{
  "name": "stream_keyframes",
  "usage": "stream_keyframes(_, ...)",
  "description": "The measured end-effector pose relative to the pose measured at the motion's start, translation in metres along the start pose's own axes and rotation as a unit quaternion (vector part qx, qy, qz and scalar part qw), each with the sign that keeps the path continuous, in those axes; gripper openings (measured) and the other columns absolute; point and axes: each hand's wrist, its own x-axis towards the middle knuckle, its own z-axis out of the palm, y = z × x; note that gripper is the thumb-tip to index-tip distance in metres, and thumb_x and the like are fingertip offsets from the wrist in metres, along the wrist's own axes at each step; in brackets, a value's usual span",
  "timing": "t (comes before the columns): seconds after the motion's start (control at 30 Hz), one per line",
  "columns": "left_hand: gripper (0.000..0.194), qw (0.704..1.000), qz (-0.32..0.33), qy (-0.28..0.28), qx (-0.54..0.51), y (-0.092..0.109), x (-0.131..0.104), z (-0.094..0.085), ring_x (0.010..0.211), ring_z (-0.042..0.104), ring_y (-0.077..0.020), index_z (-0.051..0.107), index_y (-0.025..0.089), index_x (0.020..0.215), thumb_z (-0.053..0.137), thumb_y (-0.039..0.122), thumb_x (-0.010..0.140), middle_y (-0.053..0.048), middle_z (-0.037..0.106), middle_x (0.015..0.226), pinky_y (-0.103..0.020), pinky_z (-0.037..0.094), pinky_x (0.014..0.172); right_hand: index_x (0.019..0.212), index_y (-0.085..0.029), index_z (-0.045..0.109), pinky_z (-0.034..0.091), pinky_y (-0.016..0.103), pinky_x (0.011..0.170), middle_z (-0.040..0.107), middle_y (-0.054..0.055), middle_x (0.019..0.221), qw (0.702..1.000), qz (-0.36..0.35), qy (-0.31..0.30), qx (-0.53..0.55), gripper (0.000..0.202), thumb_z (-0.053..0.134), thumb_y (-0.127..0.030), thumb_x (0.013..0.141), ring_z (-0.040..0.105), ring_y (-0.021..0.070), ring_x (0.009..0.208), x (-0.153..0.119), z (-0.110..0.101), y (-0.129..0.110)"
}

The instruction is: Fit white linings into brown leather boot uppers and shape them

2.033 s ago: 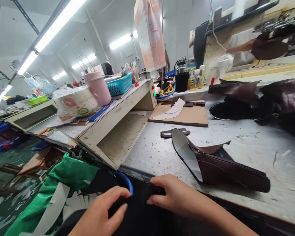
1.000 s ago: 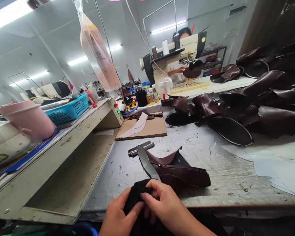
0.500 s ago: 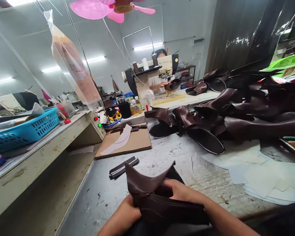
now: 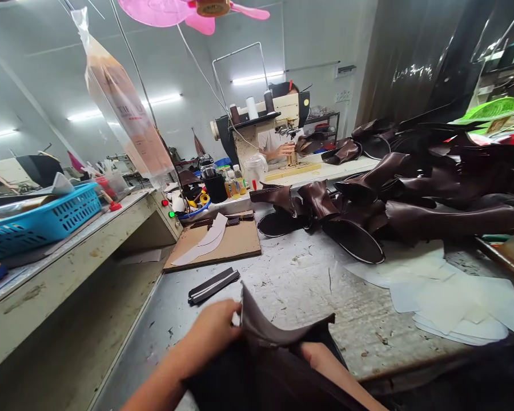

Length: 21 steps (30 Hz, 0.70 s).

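At the bottom centre I hold a dark brown leather boot upper (image 4: 278,348) above the near edge of the metal worktable (image 4: 300,285). My left hand (image 4: 216,322) is closed on its left edge, thumb and fingers pinching the raised corner. My right hand (image 4: 321,357) reaches into the fold on the right side and grips the leather there; most of its fingers are hidden. Just beyond my left hand lie dark strips with a white line (image 4: 214,285). Several more brown boot uppers (image 4: 351,234) are heaped across the table to the right.
White sheets (image 4: 449,297) lie loosely stacked at the right. A brown board (image 4: 244,245) carries pale curved pieces. On the left shelf stands a blue basket (image 4: 77,214). A co-worker's hand (image 4: 282,150) is at a sewing machine (image 4: 248,148) behind. A pink fan (image 4: 158,11) hangs overhead.
My left hand has moved up from the boot upper's lower left side to its raised left corner. The upper has shifted slightly right and turned. My right hand is lower.
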Motion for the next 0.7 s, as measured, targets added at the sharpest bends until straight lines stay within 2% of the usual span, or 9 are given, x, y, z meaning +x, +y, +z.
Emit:
stream_keyframes(0.07, 0.026, 0.983, 0.040, 0.136, 0.116, 0.002, 0.001, -0.017, 0.107, 0.057, -0.0334, 0.072, 0.021, 0.087, 0.066, 0.018, 0.062, -0.011, 0.069, 0.103, -0.050, 0.034, 0.101, 0.064, -0.018, 0.066, 0.046, 0.035, 0.074, 0.065, 0.000, 0.064, 0.998, -0.003, 0.051, 0.030, 0.030, 0.062, -0.047, 0.068, 0.059, 0.0244, 0.073, 0.001, -0.001, 0.007)
stream_keyframes(0.13, 0.032, 0.967, 0.044, 0.213, 0.134, 0.006, -0.007, -0.017, 0.114, 0.052, -0.0326, 0.068, 0.021, 0.101, 0.062, 0.030, 0.071, -0.012, 0.065, 0.115, -0.049, 0.032, 0.104, 0.074, -0.016, 0.071, 0.046, 0.040, 0.084, 0.071, 0.006, 0.075, 0.994, -0.004, 0.085, 0.072, 0.038, 0.062, -0.053, 0.068, 0.062, 0.0303, 0.084, 0.002, 0.001, 0.010)
stream_keyframes(0.17, 0.035, 0.973, 0.018, 0.205, 0.102, 0.009, -0.015, -0.009, 0.110, 0.056, -0.0314, 0.067, 0.022, 0.104, 0.060, 0.036, 0.073, -0.012, 0.066, 0.113, -0.047, 0.037, 0.101, 0.079, -0.016, 0.072, 0.045, 0.041, 0.088, 0.073, 0.008, 0.080, 0.991, -0.008, 0.099, 0.094, 0.041, 0.061, -0.054, 0.068, 0.063, 0.0319, 0.090, 0.002, 0.005, 0.011)
stream_keyframes(0.23, 0.039, 0.992, -0.052, 0.113, -0.008, 0.014, -0.030, 0.021, 0.094, 0.063, -0.0282, 0.066, 0.022, 0.104, 0.061, 0.044, 0.072, -0.009, 0.070, 0.103, -0.041, 0.047, 0.088, 0.092, -0.015, 0.071, 0.045, 0.041, 0.091, 0.074, 0.011, 0.091, 0.983, -0.018, 0.119, 0.141, 0.047, 0.060, -0.055, 0.070, 0.062, 0.0323, 0.099, 0.002, 0.015, 0.010)
stream_keyframes(0.3, 0.038, 0.988, -0.081, 0.031, -0.132, 0.015, -0.041, 0.058, 0.091, 0.064, -0.0250, 0.066, 0.020, 0.102, 0.060, 0.046, 0.074, -0.007, 0.071, 0.100, -0.035, 0.049, 0.083, 0.099, -0.016, 0.068, 0.046, 0.039, 0.091, 0.073, 0.011, 0.098, 0.978, -0.025, 0.116, 0.171, 0.049, 0.059, -0.055, 0.071, 0.062, 0.0306, 0.101, -0.001, 0.025, 0.006)
stream_keyframes(0.33, 0.035, 0.980, -0.087, 0.028, -0.176, 0.015, -0.044, 0.074, 0.088, 0.065, -0.0238, 0.066, 0.019, 0.096, 0.058, 0.047, 0.076, -0.006, 0.071, 0.095, -0.032, 0.049, 0.080, 0.099, -0.017, 0.068, 0.046, 0.038, 0.090, 0.073, 0.010, 0.099, 0.980, -0.025, 0.111, 0.165, 0.048, 0.060, -0.055, 0.071, 0.063, 0.0299, 0.099, -0.004, 0.028, 0.004)
stream_keyframes(0.4, 0.036, 0.968, -0.096, 0.089, -0.214, 0.011, -0.043, 0.096, 0.077, 0.063, -0.0214, 0.064, 0.018, 0.077, 0.054, 0.052, 0.078, -0.004, 0.069, 0.077, -0.029, 0.049, 0.071, 0.091, -0.018, 0.068, 0.047, 0.036, 0.086, 0.073, 0.008, 0.093, 0.988, -0.018, 0.111, 0.106, 0.040, 0.064, -0.052, 0.068, 0.064, 0.0288, 0.094, -0.016, 0.030, 0.001)
stream_keyframes(0.5, 0.039, 0.943, -0.118, 0.181, -0.254, 0.001, -0.037, 0.103, 0.068, 0.059, -0.0182, 0.060, 0.018, 0.069, 0.056, 0.057, 0.076, -0.001, 0.064, 0.066, -0.027, 0.047, 0.064, 0.077, -0.020, 0.063, 0.047, 0.030, 0.070, 0.071, 0.002, 0.077, 0.991, 0.009, 0.136, -0.012, 0.027, 0.060, -0.046, 0.073, 0.064, 0.0256, 0.081, -0.040, 0.018, -0.006)
stream_keyframes(0.7, 0.032, 0.817, -0.207, 0.147, -0.518, -0.004, -0.030, 0.100, 0.066, 0.066, -0.0182, 0.062, 0.018, 0.088, 0.065, 0.046, 0.073, 0.000, 0.071, 0.071, -0.029, 0.052, 0.065, 0.068, -0.019, 0.055, 0.040, 0.025, 0.057, 0.061, -0.001, 0.064, 0.979, 0.003, 0.198, -0.050, 0.031, 0.047, -0.042, 0.086, 0.056, 0.0165, 0.063, -0.066, -0.015, -0.041)
